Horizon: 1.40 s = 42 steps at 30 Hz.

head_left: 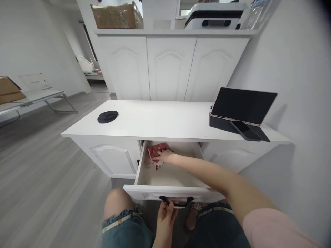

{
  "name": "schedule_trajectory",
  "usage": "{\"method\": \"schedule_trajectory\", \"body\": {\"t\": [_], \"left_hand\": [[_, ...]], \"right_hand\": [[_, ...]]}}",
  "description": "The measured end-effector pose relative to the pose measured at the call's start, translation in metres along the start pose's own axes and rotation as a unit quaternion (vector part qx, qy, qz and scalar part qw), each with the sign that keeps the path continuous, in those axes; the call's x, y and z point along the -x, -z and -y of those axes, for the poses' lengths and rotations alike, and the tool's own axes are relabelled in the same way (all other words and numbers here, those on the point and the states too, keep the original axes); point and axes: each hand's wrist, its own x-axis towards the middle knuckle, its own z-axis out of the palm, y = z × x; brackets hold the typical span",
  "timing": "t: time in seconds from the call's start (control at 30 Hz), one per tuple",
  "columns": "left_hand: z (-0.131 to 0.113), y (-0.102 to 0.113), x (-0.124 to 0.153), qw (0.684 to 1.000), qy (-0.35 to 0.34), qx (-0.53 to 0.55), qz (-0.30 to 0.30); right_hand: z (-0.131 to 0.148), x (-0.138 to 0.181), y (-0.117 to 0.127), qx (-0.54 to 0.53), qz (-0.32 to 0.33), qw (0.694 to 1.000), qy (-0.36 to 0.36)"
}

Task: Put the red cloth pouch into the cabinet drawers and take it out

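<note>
White wooden drawer [144, 172] is held open: left hand [167, 213] fingers hooked on black metal handle [176, 201]. Right hand [167, 156] fingers closed on red folded cloth [155, 151] inside; lift-out judged next.

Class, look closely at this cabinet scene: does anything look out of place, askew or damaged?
Nothing looks damaged or spilled. The phone lies askew against the tablet. The right hand rests on a crumpled red cloth in the open drawer.
</note>
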Motion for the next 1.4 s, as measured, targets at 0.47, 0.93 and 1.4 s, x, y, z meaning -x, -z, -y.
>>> {"method": "schedule_trajectory", "body": {"t": [0.47,0.93,1.4], "left_hand": [[0.001,0.001,0.000,1.000,-0.002,0.002,0.003],[-0.011,0.000,0.006,1.000,0.015,-0.005,0.025],[-0.012,0.001,0.005,0.999,0.000,-0.038,0.022]], "right_hand": [[-0.017,-0.015,0.018,-0.144,0.083,0.969,-0.184],[-0.063,0.065,-0.009,-0.150,0.078,0.959,-0.227],[-0.042,0.089,-0.014,-0.158,0.119,0.948,-0.248]]}}
